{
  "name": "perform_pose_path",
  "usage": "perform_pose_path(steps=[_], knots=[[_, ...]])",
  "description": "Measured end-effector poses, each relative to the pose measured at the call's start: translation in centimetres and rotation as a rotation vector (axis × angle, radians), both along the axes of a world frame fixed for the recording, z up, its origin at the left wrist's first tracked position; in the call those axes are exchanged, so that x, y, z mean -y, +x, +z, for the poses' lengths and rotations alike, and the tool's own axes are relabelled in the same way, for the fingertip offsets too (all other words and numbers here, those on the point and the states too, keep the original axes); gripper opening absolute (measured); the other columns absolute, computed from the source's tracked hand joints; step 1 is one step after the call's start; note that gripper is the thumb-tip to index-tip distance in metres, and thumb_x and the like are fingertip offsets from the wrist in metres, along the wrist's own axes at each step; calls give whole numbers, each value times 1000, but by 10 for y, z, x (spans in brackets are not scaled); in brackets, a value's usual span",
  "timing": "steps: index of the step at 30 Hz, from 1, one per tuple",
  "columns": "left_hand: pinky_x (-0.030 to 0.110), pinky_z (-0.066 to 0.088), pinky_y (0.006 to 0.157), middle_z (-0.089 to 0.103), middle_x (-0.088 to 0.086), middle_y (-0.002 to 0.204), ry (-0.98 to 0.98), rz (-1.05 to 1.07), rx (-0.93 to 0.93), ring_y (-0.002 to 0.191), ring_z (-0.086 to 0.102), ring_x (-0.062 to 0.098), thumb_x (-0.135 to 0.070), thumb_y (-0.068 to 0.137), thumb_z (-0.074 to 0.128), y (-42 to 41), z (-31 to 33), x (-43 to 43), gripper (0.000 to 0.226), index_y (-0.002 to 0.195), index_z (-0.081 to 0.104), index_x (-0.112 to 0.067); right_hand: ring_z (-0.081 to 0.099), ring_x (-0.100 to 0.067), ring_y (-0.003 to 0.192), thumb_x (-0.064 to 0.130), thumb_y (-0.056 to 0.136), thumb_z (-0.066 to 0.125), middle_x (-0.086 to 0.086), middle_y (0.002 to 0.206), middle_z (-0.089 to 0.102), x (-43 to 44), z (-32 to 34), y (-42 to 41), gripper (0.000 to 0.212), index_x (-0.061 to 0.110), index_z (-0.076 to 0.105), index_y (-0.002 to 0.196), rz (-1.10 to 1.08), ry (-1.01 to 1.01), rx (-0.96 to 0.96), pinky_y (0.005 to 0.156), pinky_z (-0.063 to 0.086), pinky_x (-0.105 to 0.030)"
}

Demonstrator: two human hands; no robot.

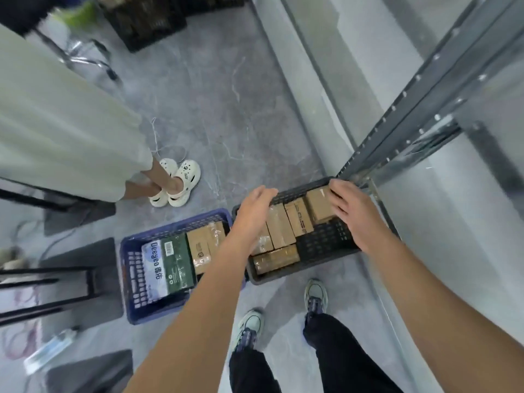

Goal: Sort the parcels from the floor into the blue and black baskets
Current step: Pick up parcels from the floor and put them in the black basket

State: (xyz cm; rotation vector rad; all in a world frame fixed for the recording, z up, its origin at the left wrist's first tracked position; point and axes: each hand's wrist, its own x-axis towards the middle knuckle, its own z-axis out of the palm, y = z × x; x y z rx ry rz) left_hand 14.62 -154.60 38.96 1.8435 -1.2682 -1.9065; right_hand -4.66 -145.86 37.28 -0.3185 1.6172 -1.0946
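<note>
At the left, someone in a pale skirt and white clogs (175, 180) stood by. Next came the blue basket (133, 251) on the floor, which held a flat green-and-white pack (167, 268) beside taped brown cartons (202, 248). The left hand (253, 205) reached over the near corner of the black basket (297, 275), its fingers straight and released, holding nothing. Whether it touched the boxes below I could not tell. In that basket a row of small brown parcels (279, 228) lay side by side, with part of the mesh floor bare. The right hand (351, 214) lay on the far-right carton (319, 205), its fingers bent over the top. I could not tell if that was a real grasp or just a rest. Beyond it rose a grey rack post (411, 114).

These cartons looked stiff and fairly light. The tape would be slick, so I judged the bare cardboard sides the better hold, pinched across the short width. The soft pack would likely sag if lifted by one end.
</note>
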Motion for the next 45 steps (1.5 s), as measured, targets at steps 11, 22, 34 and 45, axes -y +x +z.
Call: perform_pose_path(steps=[11,22,34,45], knots=[[49,32,123,43,-8,159,-250,-367,-203,146,39,14,-46,106,52,-23,163,-18,53,154,47,-26,54,-13,136,45,107,55,1,151,57,-52,175,14,55,16,49,153,-321,-251,-160,121,38,-38],[45,42,113,57,-5,143,-302,-733,-442,132,51,15,-40,107,53,-75,265,-102,27,130,61,-29,57,-14,133,39,109,51,3,142,61,-192,274,30,40,18,55,143,-751,-388,-284,115,43,-36],[47,44,114,57,-5,142,-244,-1091,-550,134,52,15,-41,104,56,-116,303,-312,32,134,57,-30,60,-9,131,43,107,53,10,144,60,-414,312,65,43,21,58,143,-1118,-423,-409,115,45,-38],[49,47,112,62,-9,138,-142,-1444,-628,128,57,11,-42,102,58,-86,306,-551,35,134,64,-27,58,-10,132,46,107,53,8,142,60,-635,310,163,45,21,57,145,-1461,-340,-525,118,43,-39]])
